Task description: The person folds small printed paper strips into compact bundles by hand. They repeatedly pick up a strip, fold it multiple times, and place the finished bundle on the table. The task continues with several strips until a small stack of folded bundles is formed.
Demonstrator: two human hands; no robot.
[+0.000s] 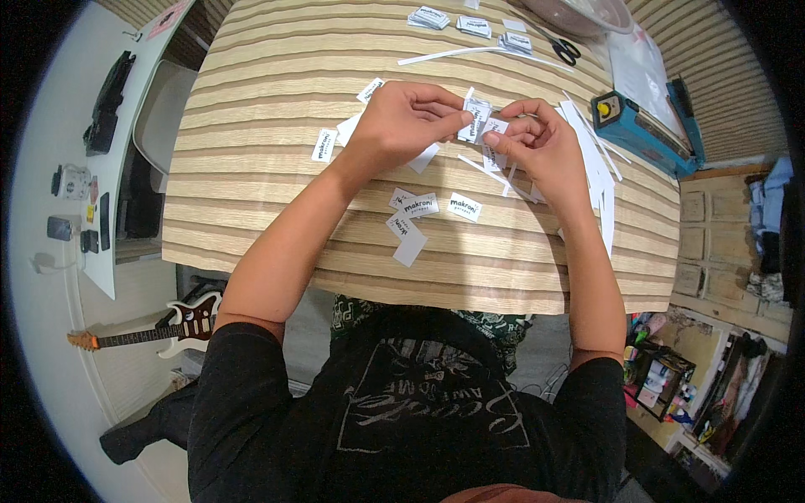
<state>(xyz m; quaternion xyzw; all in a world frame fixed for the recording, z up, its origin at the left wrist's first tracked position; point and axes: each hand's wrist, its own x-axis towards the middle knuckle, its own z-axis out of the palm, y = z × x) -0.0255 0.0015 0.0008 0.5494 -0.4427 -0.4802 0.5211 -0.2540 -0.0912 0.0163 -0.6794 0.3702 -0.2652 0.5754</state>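
Note:
Between thumb and fingers, my left hand (409, 119) grips a small stack of printed paper labels (475, 119). My right hand (541, 138) pinches another white label (495, 129) close against the right side of that stack. Below the hands, a single label (465, 207) lies face up, and several overlapping labels (419, 205) are to its left. More loose labels, one of them upright in print (324, 145), lie left of and partly under my left hand. Thin white paper offcuts (481, 166) rest beneath my right hand.
Stacks of labels (428, 17) stand at the table's far side, near black-handled scissors (565, 50). A blue impulse sealer (648, 135) sits at the right, beside long paper strips (588, 157). Behind it are clear plastic bags (638, 63) and a pinkish basin (585, 16).

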